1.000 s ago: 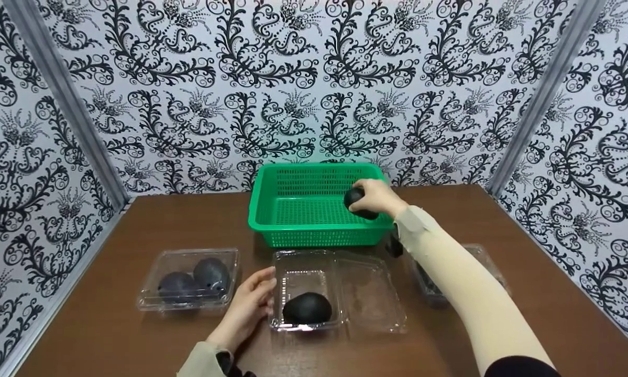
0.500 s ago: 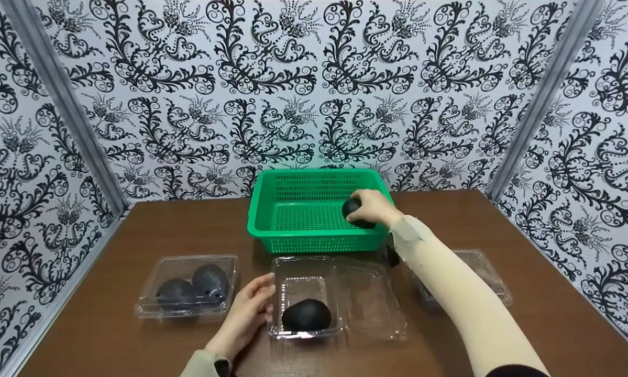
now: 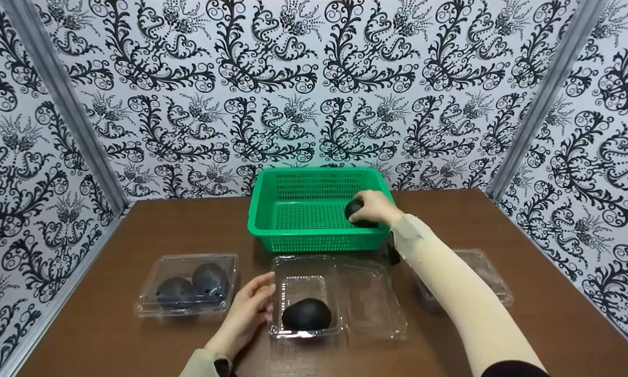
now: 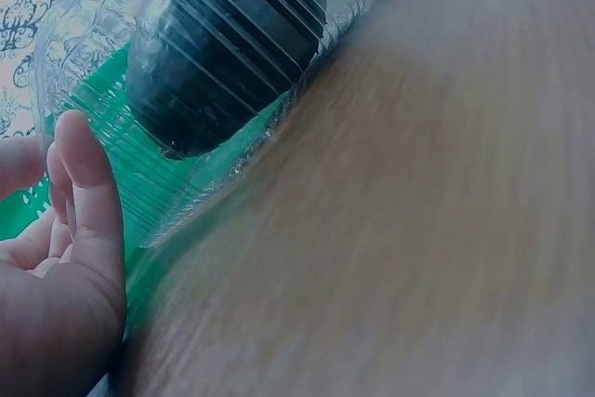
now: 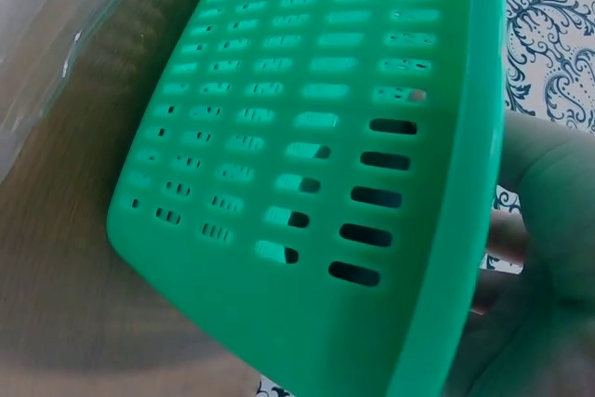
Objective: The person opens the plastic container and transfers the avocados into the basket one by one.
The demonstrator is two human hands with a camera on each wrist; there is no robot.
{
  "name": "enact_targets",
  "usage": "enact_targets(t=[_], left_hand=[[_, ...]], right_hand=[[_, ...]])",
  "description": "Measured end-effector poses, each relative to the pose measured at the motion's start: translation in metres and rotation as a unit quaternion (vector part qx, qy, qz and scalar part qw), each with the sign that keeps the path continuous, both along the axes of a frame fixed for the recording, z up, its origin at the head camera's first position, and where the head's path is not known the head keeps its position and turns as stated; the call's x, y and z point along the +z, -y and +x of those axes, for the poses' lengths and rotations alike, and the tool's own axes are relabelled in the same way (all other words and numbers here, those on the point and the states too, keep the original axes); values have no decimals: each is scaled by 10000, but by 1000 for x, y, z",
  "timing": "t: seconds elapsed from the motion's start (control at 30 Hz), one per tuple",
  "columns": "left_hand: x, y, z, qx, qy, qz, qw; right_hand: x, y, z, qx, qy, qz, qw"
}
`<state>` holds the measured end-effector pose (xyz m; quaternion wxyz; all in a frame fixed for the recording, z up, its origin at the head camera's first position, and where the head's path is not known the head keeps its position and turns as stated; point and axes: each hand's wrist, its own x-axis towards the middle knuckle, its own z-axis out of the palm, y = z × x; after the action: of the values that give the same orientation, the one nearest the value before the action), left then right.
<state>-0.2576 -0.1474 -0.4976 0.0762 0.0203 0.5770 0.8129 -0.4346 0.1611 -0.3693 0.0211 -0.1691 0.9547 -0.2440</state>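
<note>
Inside the right end of the green basket (image 3: 319, 242), my right hand (image 3: 375, 207) grips a dark avocado (image 3: 353, 208). Its fingers wrap over the fruit's near side, and the basket's wall hides most of that hand (image 5: 548, 220) in the right wrist view. My left hand (image 3: 251, 306) rests against the left side of an open clear plastic clamshell box (image 3: 304, 266). One avocado (image 3: 307, 314) lies in the near part of this box. In the left wrist view the fingers (image 4: 91, 192) lie loosely along the box's edge.
A closed clear box (image 3: 188, 262) with two dark avocados stands at the left. Another clear box (image 3: 484, 269) sits at the right, partly behind my right forearm. The open lid (image 3: 374, 298) lies flat to the right. A patterned wall (image 3: 314, 104) closes off the back.
My right hand has lowered slightly with the avocado inside the basket. The head view tilted a little. My left hand and the open box have stayed in place.
</note>
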Motion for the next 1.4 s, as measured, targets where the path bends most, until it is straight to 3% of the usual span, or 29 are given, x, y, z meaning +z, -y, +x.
enact_targets(t=[0.33, 0.7, 1.4], left_hand=[[3, 1, 0, -13, -59, -30, 10000], [2, 2, 1, -44, 92, 4, 9999], [-2, 1, -1, -64, 13, -80, 9999]], right_hand=[[2, -1, 0, 18, 15, 43, 10000], [-8, -8, -9, 35, 133, 32, 9999], [-13, -5, -10, 304, 174, 634, 9974]])
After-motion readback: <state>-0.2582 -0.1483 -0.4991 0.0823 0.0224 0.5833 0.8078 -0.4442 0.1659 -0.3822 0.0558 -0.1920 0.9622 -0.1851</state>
